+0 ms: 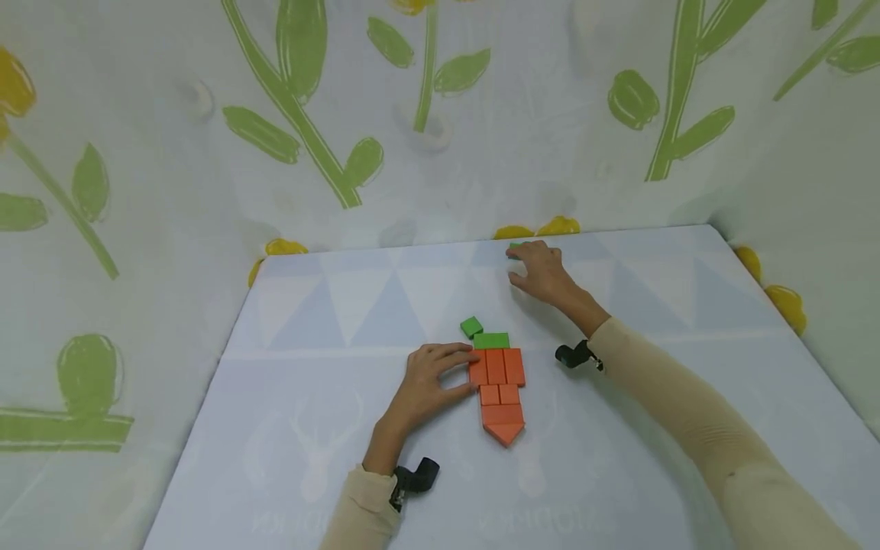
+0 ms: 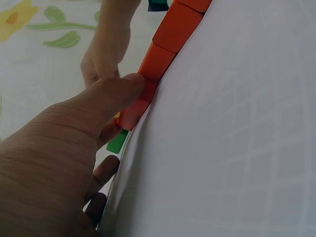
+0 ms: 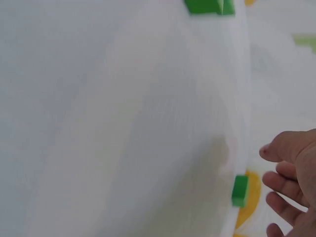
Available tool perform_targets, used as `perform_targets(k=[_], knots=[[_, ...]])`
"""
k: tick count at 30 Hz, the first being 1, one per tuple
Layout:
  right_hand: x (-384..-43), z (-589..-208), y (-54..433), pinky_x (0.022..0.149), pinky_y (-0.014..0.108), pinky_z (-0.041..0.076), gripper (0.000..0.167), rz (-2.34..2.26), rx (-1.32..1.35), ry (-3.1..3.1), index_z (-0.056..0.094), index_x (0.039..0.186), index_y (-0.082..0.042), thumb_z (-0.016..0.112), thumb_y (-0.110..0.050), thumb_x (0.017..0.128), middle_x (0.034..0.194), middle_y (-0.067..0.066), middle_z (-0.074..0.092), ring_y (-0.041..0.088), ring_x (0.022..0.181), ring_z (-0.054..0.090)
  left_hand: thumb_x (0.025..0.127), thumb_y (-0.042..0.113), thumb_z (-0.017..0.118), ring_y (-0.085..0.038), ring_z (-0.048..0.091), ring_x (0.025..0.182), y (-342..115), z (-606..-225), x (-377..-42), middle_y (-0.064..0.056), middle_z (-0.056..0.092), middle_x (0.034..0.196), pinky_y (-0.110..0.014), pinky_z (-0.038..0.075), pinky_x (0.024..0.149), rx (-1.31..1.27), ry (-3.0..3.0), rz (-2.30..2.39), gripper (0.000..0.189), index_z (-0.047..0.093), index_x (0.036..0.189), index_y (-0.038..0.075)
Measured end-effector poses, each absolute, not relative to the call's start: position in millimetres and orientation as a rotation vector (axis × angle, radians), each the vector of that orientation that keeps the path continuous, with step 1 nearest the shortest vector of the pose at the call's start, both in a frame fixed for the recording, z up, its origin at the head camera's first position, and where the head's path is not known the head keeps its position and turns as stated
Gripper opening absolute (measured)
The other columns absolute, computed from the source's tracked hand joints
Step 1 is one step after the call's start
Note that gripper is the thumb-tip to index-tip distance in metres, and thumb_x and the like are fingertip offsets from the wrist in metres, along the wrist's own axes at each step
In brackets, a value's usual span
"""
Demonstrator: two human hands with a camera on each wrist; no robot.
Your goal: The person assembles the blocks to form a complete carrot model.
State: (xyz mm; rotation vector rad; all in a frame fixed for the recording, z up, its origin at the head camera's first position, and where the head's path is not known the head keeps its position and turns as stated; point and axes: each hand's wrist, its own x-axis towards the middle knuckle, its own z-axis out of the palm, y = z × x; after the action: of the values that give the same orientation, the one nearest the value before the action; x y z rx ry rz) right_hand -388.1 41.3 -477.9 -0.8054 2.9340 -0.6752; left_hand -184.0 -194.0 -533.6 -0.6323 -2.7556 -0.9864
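Note:
An arrangement of flat orange blocks (image 1: 496, 367) lies on the table, ending in a triangular block (image 1: 505, 434). Against its top edge sits a green rectangular block (image 1: 491, 341), beside a small tilted green block (image 1: 471, 328). My left hand (image 1: 429, 378) holds the leftmost tall orange block between thumb and forefinger; in the left wrist view the thumb touches an orange block (image 2: 157, 63). Near the far table edge, my right hand (image 1: 543, 271) reaches toward another small green block (image 3: 240, 191). Its fingers are spread and hold nothing; the right wrist view shows them apart from that block.
The pale table (image 1: 330, 428) is printed with blue triangles. Behind its far edge hangs a white cloth (image 1: 495, 176) with green leaves and yellow flowers. A black wrist camera (image 1: 418, 475) is strapped to the left wrist, another camera (image 1: 576, 354) to the right.

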Motion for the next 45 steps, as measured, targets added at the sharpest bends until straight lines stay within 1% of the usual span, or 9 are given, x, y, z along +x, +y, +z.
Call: perform_targets(k=[2, 7, 11, 15, 18, 21, 28, 34, 45], knots=[[-400.3, -481.1, 45.1, 0.1, 0.059, 0.027, 0.048, -0.675, -0.729, 2.957, 0.056, 0.137, -0.003, 0.07, -0.018, 0.093, 0.141, 0.017, 0.054, 0.038, 0.132, 0.039, 0.09, 0.042, 0.074, -0.02, 0.046, 0.126, -194.3, -533.6, -183.5, 0.009, 0.056, 0.14, -0.053, 0.03, 0.105, -0.629, -2.763, -0.982, 0.048, 0.065, 0.134, 0.028], [-422.1, -488.3, 52.0, 0.103, 0.062, 0.023, 0.051, -0.722, -0.59, 2.966, 0.055, 0.138, -0.001, 0.07, -0.015, 0.092, 0.142, 0.019, 0.052, 0.041, 0.134, 0.034, 0.09, 0.041, 0.075, -0.02, 0.045, 0.126, -192.4, -533.5, -182.2, 0.009, 0.056, 0.141, -0.054, 0.029, 0.105, -0.629, -2.758, -0.986, 0.047, 0.065, 0.134, 0.029], [-430.6, -493.8, 53.0, 0.103, 0.061, 0.02, 0.047, -0.727, -0.559, 2.957, 0.057, 0.135, 0.0, 0.069, -0.012, 0.091, 0.136, 0.02, 0.056, 0.04, 0.13, 0.036, 0.09, 0.041, 0.074, -0.019, 0.045, 0.126, -190.7, -534.1, -180.7, 0.01, 0.056, 0.14, -0.053, 0.03, 0.104, -0.633, -2.755, -0.98, 0.047, 0.065, 0.134, 0.029], [-432.6, -494.4, 49.0, 0.102, 0.059, 0.02, 0.038, -0.752, -0.574, 2.957, 0.062, 0.126, 0.001, 0.07, -0.011, 0.091, 0.124, 0.018, 0.062, 0.038, 0.121, 0.042, 0.09, 0.042, 0.074, -0.019, 0.046, 0.126, -192.8, -532.9, -180.8, 0.01, 0.056, 0.14, -0.053, 0.031, 0.104, -0.627, -2.759, -0.953, 0.047, 0.065, 0.134, 0.029], [-423.9, -492.6, 51.6, 0.101, 0.058, 0.02, 0.035, -0.798, -0.611, 2.965, 0.064, 0.12, 0.0, 0.072, -0.012, 0.089, 0.119, 0.015, 0.064, 0.037, 0.12, 0.044, 0.091, 0.043, 0.073, -0.019, 0.045, 0.126, -191.3, -533.6, -180.0, 0.011, 0.055, 0.141, -0.053, 0.03, 0.105, -0.617, -2.758, -0.959, 0.046, 0.065, 0.134, 0.03], [-409.3, -487.2, 53.3, 0.1, 0.058, 0.022, 0.036, -0.838, -0.691, 2.955, 0.066, 0.12, -0.001, 0.074, -0.012, 0.087, 0.118, 0.014, 0.066, 0.037, 0.122, 0.046, 0.091, 0.044, 0.072, -0.018, 0.045, 0.126, -192.0, -533.5, -180.6, 0.012, 0.055, 0.141, -0.052, 0.03, 0.105, -0.603, -2.757, -0.954, 0.046, 0.065, 0.134, 0.031], [-360.9, -476.0, 60.4, 0.105, 0.06, 0.021, 0.036, -0.849, -0.872, 2.914, 0.065, 0.123, -0.005, 0.075, -0.014, 0.089, 0.12, 0.01, 0.067, 0.033, 0.125, 0.046, 0.091, 0.044, 0.072, -0.018, 0.045, 0.125, -193.4, -531.6, -181.8, 0.01, 0.055, 0.141, -0.051, 0.031, 0.102, -0.613, -2.777, -0.94, 0.046, 0.065, 0.134, 0.03], [-326.2, -475.0, 65.3, 0.104, 0.061, 0.022, 0.034, -0.867, -1.009, 2.888, 0.067, 0.119, -0.006, 0.077, -0.014, 0.087, 0.114, 0.007, 0.068, 0.031, 0.12, 0.049, 0.092, 0.045, 0.071, -0.019, 0.045, 0.127, -193.6, -533.9, -181.9, 0.011, 0.055, 0.141, -0.052, 0.031, 0.102, -0.604, -2.783, -0.942, 0.046, 0.064, 0.135, 0.03], [-298.1, -484.0, 69.2, 0.105, 0.06, 0.023, 0.033, -0.839, -1.004, 2.904, 0.067, 0.116, -0.007, 0.078, -0.014, 0.085, 0.11, 0.005, 0.068, 0.029, 0.117, 0.05, 0.091, 0.044, 0.072, -0.019, 0.046, 0.125, -191.3, -532.5, -180.7, 0.009, 0.055, 0.142, -0.052, 0.032, 0.102, -0.63, -2.757, -0.926, 0.046, 0.065, 0.134, 0.028]])
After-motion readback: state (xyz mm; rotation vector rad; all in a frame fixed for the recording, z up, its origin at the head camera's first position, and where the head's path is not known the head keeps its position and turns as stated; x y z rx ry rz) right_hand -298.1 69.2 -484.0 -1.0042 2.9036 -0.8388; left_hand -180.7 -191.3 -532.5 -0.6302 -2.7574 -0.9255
